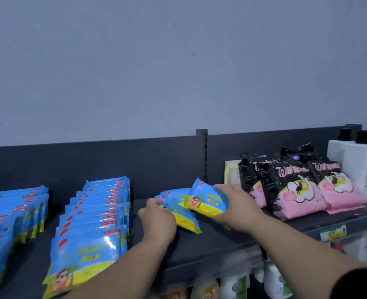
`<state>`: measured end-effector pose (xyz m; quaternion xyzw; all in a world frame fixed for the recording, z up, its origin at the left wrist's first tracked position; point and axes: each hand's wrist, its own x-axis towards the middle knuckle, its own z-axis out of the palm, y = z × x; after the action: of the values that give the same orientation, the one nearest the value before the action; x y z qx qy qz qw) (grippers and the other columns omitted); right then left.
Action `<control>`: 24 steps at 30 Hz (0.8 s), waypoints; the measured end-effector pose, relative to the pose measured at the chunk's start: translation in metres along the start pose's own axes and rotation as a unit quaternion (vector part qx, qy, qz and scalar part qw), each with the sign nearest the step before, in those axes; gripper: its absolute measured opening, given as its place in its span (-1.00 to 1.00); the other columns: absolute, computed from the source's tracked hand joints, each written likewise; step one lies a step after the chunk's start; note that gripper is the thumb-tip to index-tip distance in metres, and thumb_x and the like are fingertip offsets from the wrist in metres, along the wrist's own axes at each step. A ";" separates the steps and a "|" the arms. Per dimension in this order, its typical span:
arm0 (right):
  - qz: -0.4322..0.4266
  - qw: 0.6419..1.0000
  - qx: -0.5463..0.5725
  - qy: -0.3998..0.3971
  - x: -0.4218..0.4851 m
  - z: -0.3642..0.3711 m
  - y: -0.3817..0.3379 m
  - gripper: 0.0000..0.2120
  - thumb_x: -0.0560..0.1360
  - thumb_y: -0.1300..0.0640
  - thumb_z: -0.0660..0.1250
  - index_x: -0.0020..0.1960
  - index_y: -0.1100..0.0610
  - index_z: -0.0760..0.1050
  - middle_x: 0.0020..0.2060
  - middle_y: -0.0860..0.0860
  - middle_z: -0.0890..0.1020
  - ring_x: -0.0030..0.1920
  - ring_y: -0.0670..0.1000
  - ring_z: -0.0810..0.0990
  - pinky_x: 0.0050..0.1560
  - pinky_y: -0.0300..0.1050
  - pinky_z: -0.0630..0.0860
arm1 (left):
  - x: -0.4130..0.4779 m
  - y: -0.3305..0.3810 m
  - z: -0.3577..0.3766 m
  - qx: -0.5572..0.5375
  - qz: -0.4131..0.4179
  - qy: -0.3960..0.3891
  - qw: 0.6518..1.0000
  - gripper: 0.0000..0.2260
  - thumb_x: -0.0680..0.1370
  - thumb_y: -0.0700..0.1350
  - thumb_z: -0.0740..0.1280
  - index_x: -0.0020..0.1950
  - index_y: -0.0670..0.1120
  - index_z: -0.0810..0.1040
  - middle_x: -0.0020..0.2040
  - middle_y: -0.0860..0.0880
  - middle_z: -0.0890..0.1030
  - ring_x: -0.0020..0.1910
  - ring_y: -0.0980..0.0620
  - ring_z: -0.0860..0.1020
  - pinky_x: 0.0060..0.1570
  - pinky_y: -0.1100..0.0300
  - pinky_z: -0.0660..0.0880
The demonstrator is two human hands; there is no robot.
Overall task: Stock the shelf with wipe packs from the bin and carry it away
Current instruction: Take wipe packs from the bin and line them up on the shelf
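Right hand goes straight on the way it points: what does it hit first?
Probably the short row of wipe packs held by the left hand. The right hand, gripping a tilted pack, points left and back toward it. Depth is unclear from one view.

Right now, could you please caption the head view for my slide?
Left hand and right hand grip blue wipe packs on the dark shelf.

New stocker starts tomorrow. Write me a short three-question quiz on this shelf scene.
1. True or false: the right hand holds a tilted wipe pack.
2. Which goods lie right of the short row? A) black-and-pink bags B) tins C) tea boxes
3. Fill in: the white bottles have ___ caps.
Key: 1 true; 2 A; 3 black.
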<state>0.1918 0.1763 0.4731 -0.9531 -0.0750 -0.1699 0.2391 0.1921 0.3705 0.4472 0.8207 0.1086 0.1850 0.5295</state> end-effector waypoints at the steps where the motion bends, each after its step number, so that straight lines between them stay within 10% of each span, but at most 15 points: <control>1: -0.008 1.000 -0.002 -0.018 0.009 0.002 0.003 -0.24 0.30 0.05 0.48 0.44 -0.10 0.26 0.28 -0.06 0.37 0.24 -0.05 0.42 0.20 -0.21 0.40 | 0.004 0.003 0.003 0.038 -0.020 -0.017 0.999 -0.73 0.58 -0.18 0.17 0.28 -0.09 0.38 0.27 -0.15 0.28 -0.11 -0.02 0.47 -0.02 0.16 0.38; 5: -0.041 0.995 -0.012 -0.095 0.042 0.012 0.006 -0.21 0.26 0.04 0.53 0.42 -0.13 0.29 0.24 -0.07 0.41 0.23 -0.03 0.44 0.24 -0.18 0.41 | 0.035 0.010 0.007 0.230 -0.067 -0.063 0.969 -0.60 0.61 0.02 0.12 0.38 -0.16 0.32 0.37 -0.19 0.26 0.32 -0.21 0.31 0.27 0.07 0.30; 17: -0.047 0.984 0.131 -0.115 0.122 0.051 0.024 -0.36 0.46 -0.15 0.39 0.46 -0.01 0.29 0.36 0.00 0.44 0.34 -0.05 0.42 0.28 -0.26 0.30 | 0.088 0.014 0.019 0.265 -0.056 -0.101 0.957 -0.33 0.56 0.21 0.21 0.53 -0.11 0.11 0.49 -0.14 0.25 0.43 -0.13 0.29 0.37 0.11 0.28; 24: -0.009 0.965 0.112 -0.235 0.161 0.073 0.036 -0.04 0.31 -0.25 0.48 0.54 0.05 0.10 0.47 -0.03 0.29 0.41 -0.01 0.34 0.38 -0.15 0.31 | 0.120 0.018 0.033 0.285 -0.053 -0.196 0.937 -0.15 0.47 0.25 0.33 0.57 -0.09 0.00 0.54 -0.05 0.18 0.46 -0.05 0.27 0.34 0.19 0.28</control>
<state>0.3709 0.1893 0.4553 -0.9326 -0.1562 0.0663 0.3184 0.3151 0.3804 0.4743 0.9501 0.0945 -0.0462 0.2937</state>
